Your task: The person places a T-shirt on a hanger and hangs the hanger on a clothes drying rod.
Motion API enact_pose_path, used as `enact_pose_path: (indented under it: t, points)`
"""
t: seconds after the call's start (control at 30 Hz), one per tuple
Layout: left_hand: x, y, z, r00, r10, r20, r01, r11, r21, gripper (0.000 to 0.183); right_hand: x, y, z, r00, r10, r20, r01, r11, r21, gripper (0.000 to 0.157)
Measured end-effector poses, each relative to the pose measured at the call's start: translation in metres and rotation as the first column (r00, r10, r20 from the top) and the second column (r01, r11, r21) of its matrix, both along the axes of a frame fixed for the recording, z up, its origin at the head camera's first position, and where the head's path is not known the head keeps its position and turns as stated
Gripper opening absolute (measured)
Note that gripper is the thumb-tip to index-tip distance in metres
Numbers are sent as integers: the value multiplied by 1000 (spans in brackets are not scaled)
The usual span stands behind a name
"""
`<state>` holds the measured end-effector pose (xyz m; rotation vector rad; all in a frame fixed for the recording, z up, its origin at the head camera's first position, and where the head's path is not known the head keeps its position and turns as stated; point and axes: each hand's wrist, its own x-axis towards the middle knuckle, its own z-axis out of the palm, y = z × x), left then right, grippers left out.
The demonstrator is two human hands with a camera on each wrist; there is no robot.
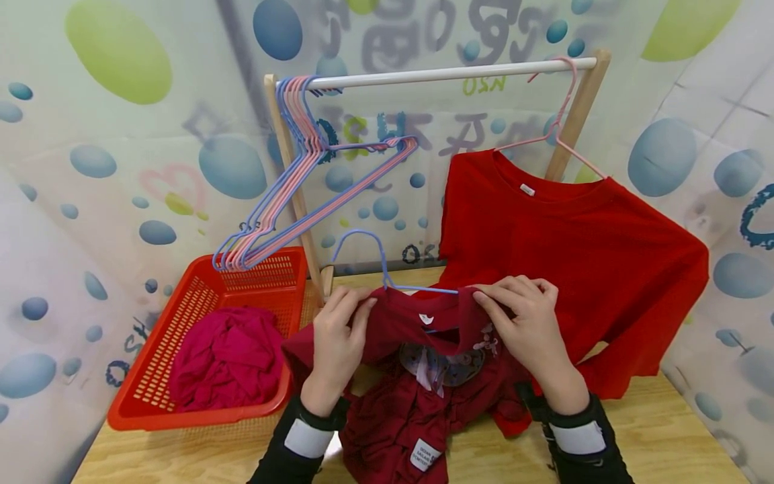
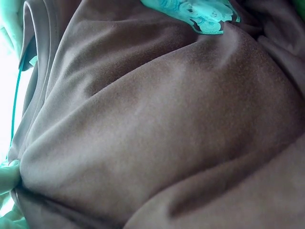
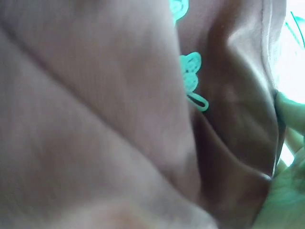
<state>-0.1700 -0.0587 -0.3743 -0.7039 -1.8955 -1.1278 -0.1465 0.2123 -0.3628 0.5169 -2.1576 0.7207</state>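
Note:
Both hands hold up a dark red shirt (image 1: 387, 336) by its neckline in the head view. My left hand (image 1: 338, 336) pinches the collar edge on the left, and my right hand (image 1: 529, 323) pinches it on the right. Between them a blue hanger (image 1: 387, 269) stands with its hook up, its arms mostly hidden inside the shirt. A white tag shows inside the neck, and pale printed figures lie on the chest. The lower part of the shirt is bunched on the table. In the right wrist view the cloth (image 3: 95, 114) fills most of the picture, with fingertips at the right edge.
Behind stands a rack with a white rod (image 1: 447, 74), several blue and pink hangers (image 1: 302, 154) at its left end. A bright red shirt (image 1: 568, 249) hangs on a pink hanger (image 1: 559, 128) at the right. An orange basket (image 1: 127, 396) holds crumpled magenta cloth (image 1: 232, 359) at the left.

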Motion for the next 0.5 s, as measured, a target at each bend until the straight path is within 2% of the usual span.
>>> enact_pose_path:
  t: [0.5]
  points:
    - [2,7,-2,999,-32,7,32,999,-29,6,-1,-10,-4,999,32,29,-32,999,0,14]
